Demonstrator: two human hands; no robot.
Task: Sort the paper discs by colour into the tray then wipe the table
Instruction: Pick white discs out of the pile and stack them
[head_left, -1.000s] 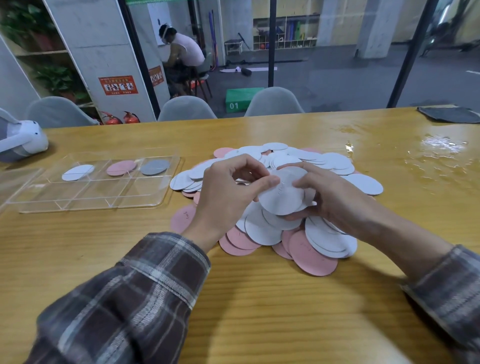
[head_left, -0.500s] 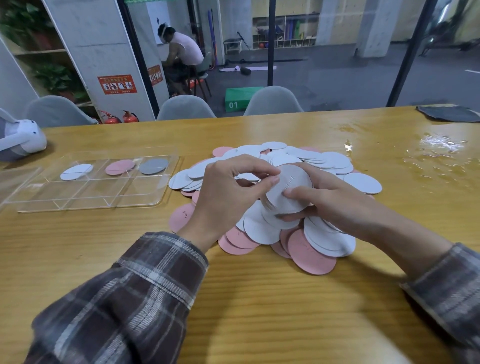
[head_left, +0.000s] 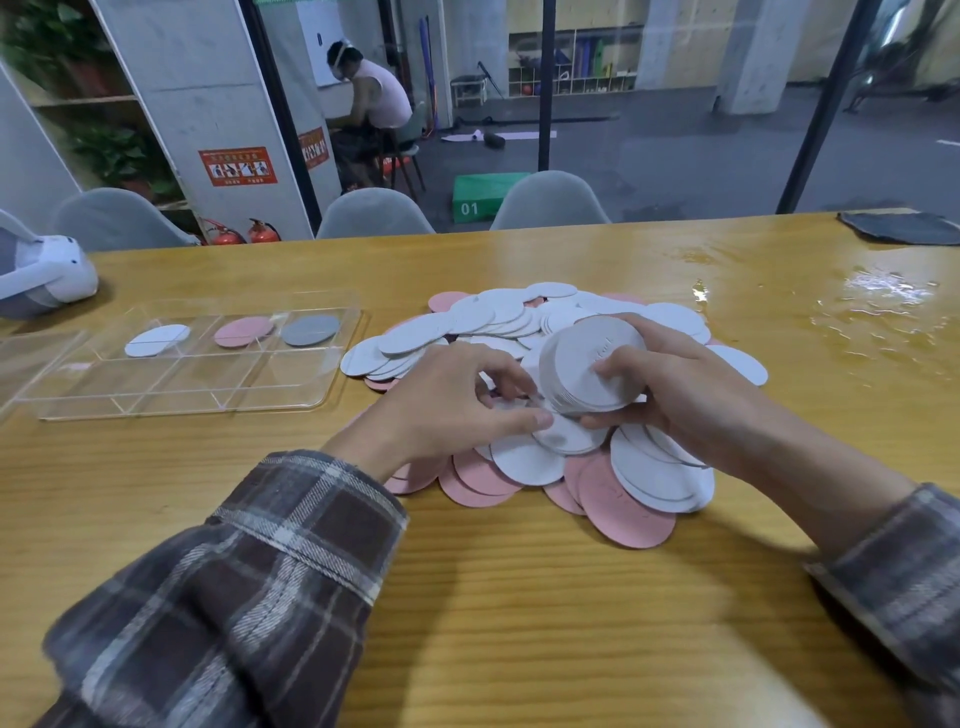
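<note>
Head view: sorting is going on, wiping not yet begun. The right hand (head_left: 691, 395) is clasping a stack of white discs (head_left: 592, 364) (thin, flat) just above the pile (head_left: 524, 460) of white and pink ones mid-table; the left hand (head_left: 452, 415) is curling at the pile, pinch unclear. Next move is likely calling for carrying the stack to the tray (head_left: 332, 401).

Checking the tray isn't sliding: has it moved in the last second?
No: the tray sits just as far from the disc pile as before.
</note>
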